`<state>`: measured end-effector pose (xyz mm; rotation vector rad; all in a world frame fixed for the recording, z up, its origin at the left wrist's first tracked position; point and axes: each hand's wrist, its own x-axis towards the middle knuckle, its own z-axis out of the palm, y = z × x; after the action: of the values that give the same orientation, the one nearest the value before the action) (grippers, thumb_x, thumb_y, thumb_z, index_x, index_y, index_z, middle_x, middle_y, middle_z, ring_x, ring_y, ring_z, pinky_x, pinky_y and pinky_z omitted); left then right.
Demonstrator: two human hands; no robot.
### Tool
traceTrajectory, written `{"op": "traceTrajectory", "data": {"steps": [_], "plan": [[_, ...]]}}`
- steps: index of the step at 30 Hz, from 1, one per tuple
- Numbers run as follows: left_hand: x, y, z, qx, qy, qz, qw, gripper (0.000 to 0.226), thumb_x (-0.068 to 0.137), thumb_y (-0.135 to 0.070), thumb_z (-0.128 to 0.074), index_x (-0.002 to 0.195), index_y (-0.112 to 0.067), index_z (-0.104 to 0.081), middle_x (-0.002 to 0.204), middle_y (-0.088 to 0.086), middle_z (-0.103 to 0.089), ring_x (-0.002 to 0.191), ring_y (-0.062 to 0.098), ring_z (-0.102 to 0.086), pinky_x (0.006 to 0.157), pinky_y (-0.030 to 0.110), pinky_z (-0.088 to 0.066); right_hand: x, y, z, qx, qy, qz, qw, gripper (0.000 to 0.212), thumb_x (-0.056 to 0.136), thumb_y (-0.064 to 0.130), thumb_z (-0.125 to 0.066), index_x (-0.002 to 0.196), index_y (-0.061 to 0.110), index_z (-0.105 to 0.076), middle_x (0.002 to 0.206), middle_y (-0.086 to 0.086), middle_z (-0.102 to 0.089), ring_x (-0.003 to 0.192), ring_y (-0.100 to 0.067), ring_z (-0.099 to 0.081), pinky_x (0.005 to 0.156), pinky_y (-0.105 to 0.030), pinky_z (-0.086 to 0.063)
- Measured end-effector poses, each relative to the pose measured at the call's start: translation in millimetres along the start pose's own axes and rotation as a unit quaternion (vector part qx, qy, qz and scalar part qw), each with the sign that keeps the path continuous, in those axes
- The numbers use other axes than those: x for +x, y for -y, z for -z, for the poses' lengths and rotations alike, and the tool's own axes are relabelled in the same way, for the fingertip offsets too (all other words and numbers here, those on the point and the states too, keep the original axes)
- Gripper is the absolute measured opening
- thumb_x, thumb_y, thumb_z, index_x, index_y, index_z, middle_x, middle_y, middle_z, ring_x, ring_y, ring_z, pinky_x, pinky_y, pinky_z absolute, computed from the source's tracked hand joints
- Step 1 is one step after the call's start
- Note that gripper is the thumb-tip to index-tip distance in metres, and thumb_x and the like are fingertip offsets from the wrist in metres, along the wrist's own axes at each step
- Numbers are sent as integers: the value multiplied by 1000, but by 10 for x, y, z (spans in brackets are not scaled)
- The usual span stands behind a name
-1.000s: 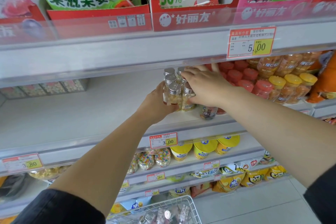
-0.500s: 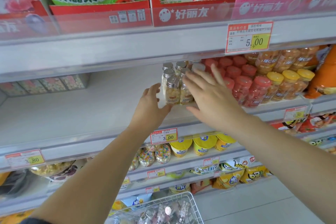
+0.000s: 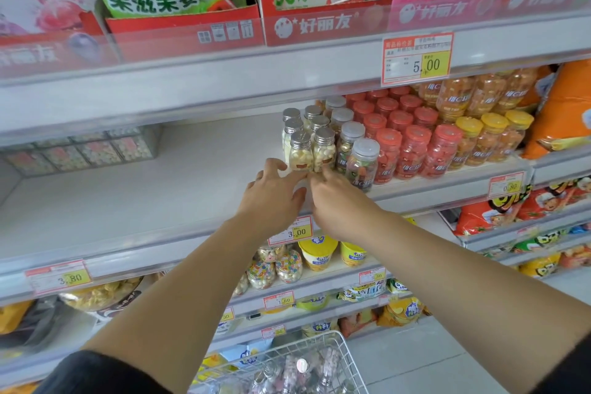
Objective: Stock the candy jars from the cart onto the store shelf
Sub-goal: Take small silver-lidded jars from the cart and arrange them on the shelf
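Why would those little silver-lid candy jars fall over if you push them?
The silver-lid jars look tall and narrow, so a nudge near the cap probably tips them. Their clear walls look smooth, maybe slippery. Packed close, one could knock its neighbours.

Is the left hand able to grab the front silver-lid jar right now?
Probably yes. The left hand is open, its fingertips right beside the front silver-lid jar, with nothing between them.
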<state>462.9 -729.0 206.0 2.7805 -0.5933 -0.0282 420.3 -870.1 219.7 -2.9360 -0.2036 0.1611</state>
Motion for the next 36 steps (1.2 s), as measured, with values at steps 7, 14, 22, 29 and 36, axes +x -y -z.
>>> {"op": "traceTrajectory", "data": {"steps": [7,14,22,29,36], "plan": [[145,65,-51,-20,29,-7,999,47,96,-50,-31,141,-45,-41,155,2,-25,130,28,-48,100,50,-46,-35,146,91,-31,5,-20,999,55,98,10,-43,148,-5,-25,145,-22,-34,138,-37,-26,112,-46,-27],[250,126,-64,-40,13,-5,999,40,101,-42,-38,140,-45,-45,153,-5,-29,122,23,-54,100,43,-44,53,141,-27,33,-5,-29,999,60,97,13,-43,149,-5,-19,152,-25,-26,143,-35,-23,115,-40,-25],[310,197,3,-87,21,-12,996,38,101,-33,-44,138,-39,-50,154,-5,-29,120,20,-56,108,44,-40,88,85,-39,48,-11,-29,998,61,95,23,-44,147,-3,-25,150,-22,-31,140,-35,-28,115,-44,-26],[-316,126,78,-168,-110,-47,979,29,98,-20,-52,124,-27,-63,137,-6,-50,109,15,-60,95,34,-48,-528,84,-96,95,-133,114,980,51,94,11,-51,145,9,-45,147,-7,-46,136,-21,-37,112,-29,-28],[-1564,219,-457,-206,-161,-68,963,22,95,-12,-50,105,-18,-69,104,-10,-66,94,9,-65,77,33,-53,-1178,-74,-960,179,-41,124,975,27,92,18,-56,113,23,-71,107,12,-69,101,-10,-62,81,-26,-47]]}}
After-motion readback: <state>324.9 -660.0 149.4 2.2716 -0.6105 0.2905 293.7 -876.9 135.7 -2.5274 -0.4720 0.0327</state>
